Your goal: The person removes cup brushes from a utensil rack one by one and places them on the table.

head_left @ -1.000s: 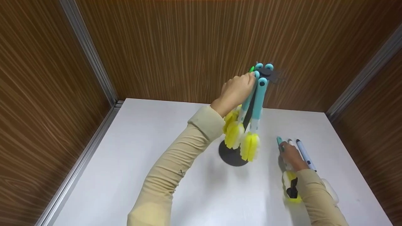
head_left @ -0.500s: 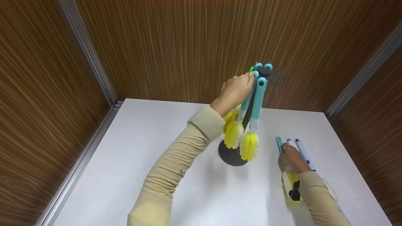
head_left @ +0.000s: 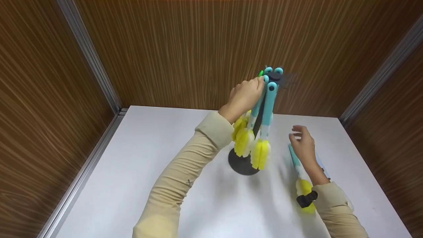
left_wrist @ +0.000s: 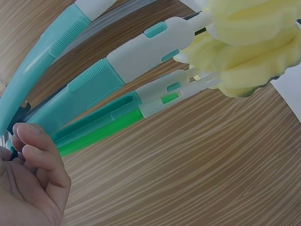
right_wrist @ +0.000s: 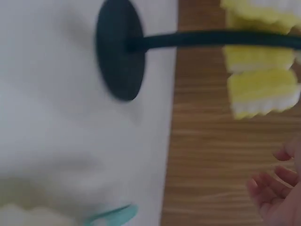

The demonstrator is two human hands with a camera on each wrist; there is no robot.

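Observation:
A black stand point(head_left: 243, 163) with a round base carries several teal brushes point(head_left: 267, 109) with yellow sponge heads point(head_left: 259, 153), hung from its top hub point(head_left: 274, 76). My left hand point(head_left: 246, 94) is up at that hub, its fingers curled round the upper end of a hanging brush point(left_wrist: 70, 94). My right hand point(head_left: 302, 142) hovers above the table with its fingers spread and holds nothing. Beneath it lies a teal brush point(head_left: 294, 160) with a yellow head point(head_left: 304, 188). The right wrist view shows the stand's base point(right_wrist: 120, 56), sponge heads point(right_wrist: 263, 70) and my fingertips point(right_wrist: 277, 188).
The white table point(head_left: 148, 165) is boxed in by wood-grain walls point(head_left: 165, 49) on three sides, with metal strips point(head_left: 96, 66) in the corners. Another light brush handle point(head_left: 322, 165) lies on the table just right of my right hand, mostly hidden.
My right hand has lifted off the brushes lying on the table, moved away from me and spread its fingers. The left hand has stayed at the stand's top.

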